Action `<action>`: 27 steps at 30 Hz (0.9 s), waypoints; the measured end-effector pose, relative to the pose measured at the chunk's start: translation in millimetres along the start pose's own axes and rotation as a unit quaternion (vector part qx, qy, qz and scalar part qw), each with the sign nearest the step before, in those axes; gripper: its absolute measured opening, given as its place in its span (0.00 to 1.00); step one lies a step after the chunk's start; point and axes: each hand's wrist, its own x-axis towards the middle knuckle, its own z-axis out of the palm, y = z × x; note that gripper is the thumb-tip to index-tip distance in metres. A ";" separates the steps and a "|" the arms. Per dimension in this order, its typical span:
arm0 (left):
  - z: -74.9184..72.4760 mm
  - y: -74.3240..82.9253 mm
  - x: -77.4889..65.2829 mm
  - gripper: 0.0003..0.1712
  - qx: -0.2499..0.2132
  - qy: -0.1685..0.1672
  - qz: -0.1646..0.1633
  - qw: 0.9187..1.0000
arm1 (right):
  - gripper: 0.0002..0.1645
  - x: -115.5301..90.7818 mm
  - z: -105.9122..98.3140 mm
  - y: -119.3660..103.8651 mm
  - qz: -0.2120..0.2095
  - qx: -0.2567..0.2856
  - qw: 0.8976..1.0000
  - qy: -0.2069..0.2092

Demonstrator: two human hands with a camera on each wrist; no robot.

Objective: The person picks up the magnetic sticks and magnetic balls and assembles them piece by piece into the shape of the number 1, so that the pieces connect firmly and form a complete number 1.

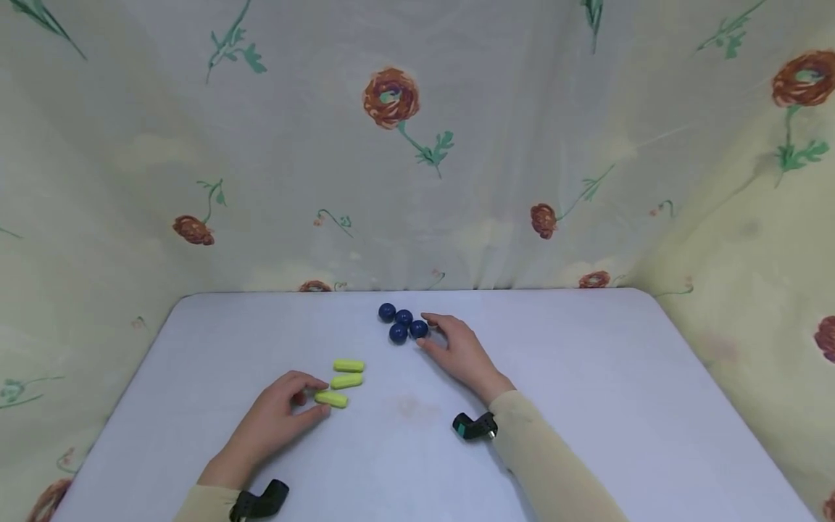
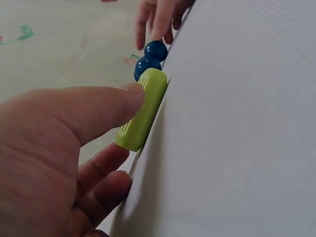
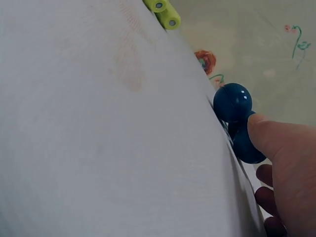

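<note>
Three short yellow-green ridged rods lie in a loose column left of the table's middle; grey round discs show in the ends of two in the right wrist view. My left hand (image 1: pixel 277 417) has thumb and index finger on either side of the nearest rod (image 1: pixel 331 399), the thumb against it in the left wrist view. Several glossy dark blue balls (image 1: pixel 399 333) sit clustered farther back. My right hand (image 1: pixel 463 355) has thumb and index finger around the rightmost ball (image 1: pixel 419 329). Its thumb overlaps this ball in the right wrist view; the index finger is hidden there.
A white table (image 1: pixel 587 406) carries everything, its back edge close behind the balls. Cloth (image 1: pixel 489 145) with printed flowers hangs behind and at both sides. The other two rods (image 1: pixel 346 380) lie just beyond my left fingertips. Black wrist devices (image 1: pixel 476 426) sit on both sleeves.
</note>
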 end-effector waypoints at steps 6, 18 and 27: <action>1.9 -2.1 -1.3 0.16 0.008 0.009 0.015 1.000 | 0.31 1.1 2.5 -2.2 -0.012 -0.011 1.000 0.012; -1.9 -2.1 -1.0 0.12 0.028 0.005 0.033 0.999 | 0.23 4.0 5.2 -2.3 -0.041 -0.022 0.999 0.025; 0.4 -4.5 -2.0 0.12 0.030 0.010 0.033 0.999 | 0.21 2.2 7.2 -4.4 0.006 -0.017 1.000 0.019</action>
